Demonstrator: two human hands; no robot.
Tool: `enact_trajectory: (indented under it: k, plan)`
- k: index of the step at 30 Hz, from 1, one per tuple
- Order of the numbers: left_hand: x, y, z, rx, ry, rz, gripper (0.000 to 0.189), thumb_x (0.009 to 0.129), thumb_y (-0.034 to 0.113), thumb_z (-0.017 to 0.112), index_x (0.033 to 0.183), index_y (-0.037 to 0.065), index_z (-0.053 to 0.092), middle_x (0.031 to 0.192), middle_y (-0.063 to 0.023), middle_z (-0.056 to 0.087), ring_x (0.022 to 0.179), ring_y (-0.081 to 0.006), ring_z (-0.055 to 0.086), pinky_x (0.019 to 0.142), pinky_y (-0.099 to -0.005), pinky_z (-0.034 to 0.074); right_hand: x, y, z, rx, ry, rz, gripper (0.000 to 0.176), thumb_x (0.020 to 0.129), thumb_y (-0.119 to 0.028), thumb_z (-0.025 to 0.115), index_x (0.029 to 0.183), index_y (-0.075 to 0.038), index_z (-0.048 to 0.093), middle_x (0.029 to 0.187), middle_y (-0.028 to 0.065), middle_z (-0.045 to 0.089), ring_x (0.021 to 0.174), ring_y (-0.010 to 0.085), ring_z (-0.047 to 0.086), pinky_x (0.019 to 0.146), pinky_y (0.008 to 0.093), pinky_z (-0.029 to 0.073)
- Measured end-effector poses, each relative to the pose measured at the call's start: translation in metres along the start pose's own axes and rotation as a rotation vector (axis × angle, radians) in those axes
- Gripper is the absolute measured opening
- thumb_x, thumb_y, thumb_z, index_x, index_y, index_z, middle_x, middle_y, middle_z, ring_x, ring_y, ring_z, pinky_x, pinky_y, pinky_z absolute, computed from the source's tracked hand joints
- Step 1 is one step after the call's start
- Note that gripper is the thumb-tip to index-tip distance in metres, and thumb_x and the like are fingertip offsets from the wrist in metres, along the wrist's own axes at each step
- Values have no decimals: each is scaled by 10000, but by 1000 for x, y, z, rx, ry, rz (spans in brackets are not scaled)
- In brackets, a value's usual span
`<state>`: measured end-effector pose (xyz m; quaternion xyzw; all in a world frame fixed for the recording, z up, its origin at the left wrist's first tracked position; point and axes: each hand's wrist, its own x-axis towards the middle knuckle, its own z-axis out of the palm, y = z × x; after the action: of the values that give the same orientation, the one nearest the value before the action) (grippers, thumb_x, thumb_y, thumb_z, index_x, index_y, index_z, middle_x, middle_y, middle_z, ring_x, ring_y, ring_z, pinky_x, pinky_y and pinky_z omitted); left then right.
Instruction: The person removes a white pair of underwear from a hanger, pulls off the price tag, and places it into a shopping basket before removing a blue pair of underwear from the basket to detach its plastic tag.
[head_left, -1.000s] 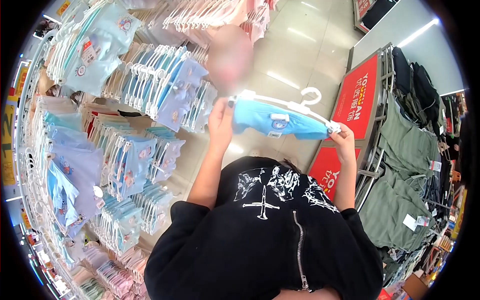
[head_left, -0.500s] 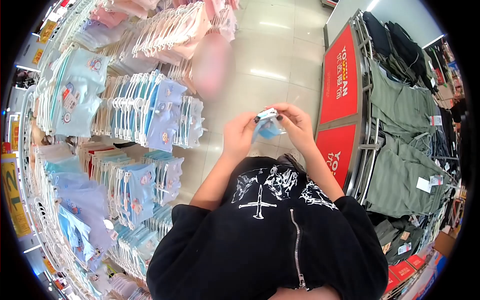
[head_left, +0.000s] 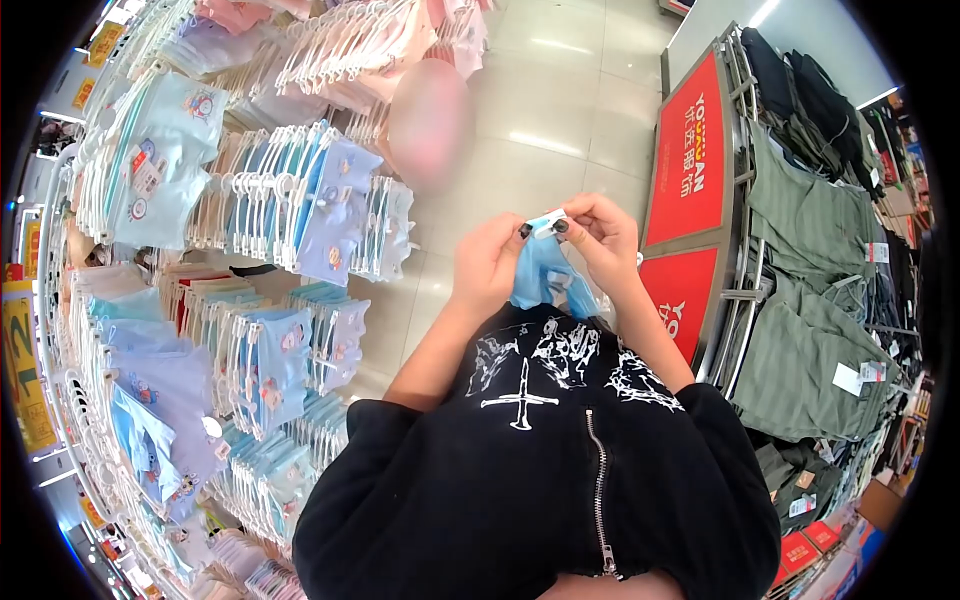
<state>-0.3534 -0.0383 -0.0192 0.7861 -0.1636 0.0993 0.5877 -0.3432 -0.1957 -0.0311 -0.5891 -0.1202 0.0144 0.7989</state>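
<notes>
In front of my chest, both hands pinch the white top edge of a small light-blue garment (head_left: pixel 545 275). My left hand (head_left: pixel 488 262) grips its left end between thumb and fingers. Closed on the other end is my right hand (head_left: pixel 603 238), close beside the left. The cloth hangs below my fingertips toward my black shirt (head_left: pixel 500 480). What kind of garment it is, and whether the white part is a hanger or a band, I cannot make out.
To the left, racks hold light-blue children's garments (head_left: pixel 335 210) on white hangers, with pink ones (head_left: pixel 350 50) farther off. On the right stand red sign panels (head_left: pixel 683 150) and a rack of green trousers (head_left: pixel 815 345). A tiled aisle floor (head_left: pixel 545 100) runs between them.
The blue garment now hangs lower and more spread out below my hands. Both hands still grip its top edge, and the view has shifted slightly.
</notes>
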Motion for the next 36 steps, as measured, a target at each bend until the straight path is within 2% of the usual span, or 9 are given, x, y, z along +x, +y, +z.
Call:
enact_trajectory:
  k: [15, 18, 21, 24, 26, 27, 30, 32, 36]
  plan:
    - [-3, 2, 3, -55, 56, -92, 166, 842, 123, 452, 747, 1, 513, 587, -84, 462, 503, -159, 438, 482, -250, 348, 3, -1, -3, -29, -68, 4, 98, 771, 20, 560, 864, 42, 537, 821, 70, 548, 776, 111, 547, 682, 214, 452]
    - [-3, 4, 0, -6, -10, -101, 139, 816, 130, 494, 767, 2, 514, 593, -95, 471, 509, -194, 459, 491, -268, 365, 2, -2, -6, -71, -61, 21, 129, 761, 30, 565, 886, 45, 538, 835, 68, 545, 785, 119, 555, 675, 216, 458]
    - [8, 3, -8, 112, -111, 103, 136, 777, 137, 538, 798, 4, 524, 613, -119, 497, 538, -249, 502, 502, -306, 386, 0, -6, -9, -120, -49, 82, 176, 744, 22, 583, 916, 37, 547, 833, 51, 550, 778, 114, 563, 665, 211, 458]
    - [10, 7, -4, 218, -187, 60, 161, 752, 147, 558, 834, 9, 541, 667, -143, 531, 606, -286, 537, 532, -329, 403, 1, -11, -12, -218, -58, 107, 238, 720, 18, 598, 954, 5, 557, 838, 41, 563, 760, 100, 569, 654, 203, 454]
    - [10, 6, -4, 190, -236, -65, 168, 752, 146, 557, 856, 14, 548, 700, -154, 539, 639, -281, 548, 551, -322, 408, 1, -18, -12, -321, -51, 225, 356, 690, 92, 580, 1029, -3, 528, 900, 77, 553, 778, 124, 573, 641, 206, 465]
    - [9, 5, -5, 176, -260, -128, 173, 752, 146, 557, 867, 16, 551, 716, -160, 543, 656, -278, 554, 561, -318, 411, 2, -23, -14, -357, -24, 165, 355, 685, 45, 602, 1028, -10, 529, 888, 70, 556, 781, 133, 574, 662, 223, 460]
    - [8, -19, -14, 182, 25, -147, 152, 778, 136, 538, 868, 15, 555, 724, -113, 575, 639, -214, 561, 567, -292, 415, 9, -29, -33, -589, 65, -77, 390, 676, -63, 646, 1043, -24, 519, 872, 67, 565, 820, 172, 567, 731, 272, 440]
    - [8, -29, -26, -165, 239, -248, 137, 812, 125, 509, 877, 17, 562, 762, -45, 591, 659, -130, 549, 581, -256, 418, 16, -28, -61, -900, 144, -339, 433, 677, -92, 643, 1079, -27, 495, 887, 90, 568, 888, 218, 551, 785, 303, 418]
    - [3, -30, -43, -491, 522, -282, 162, 835, 126, 493, 924, 12, 564, 842, -21, 579, 732, -93, 529, 645, -219, 414, 19, -8, -97, -952, 92, -285, 440, 694, -162, 646, 1073, -5, 488, 1000, 130, 558, 966, 260, 515, 839, 326, 384]
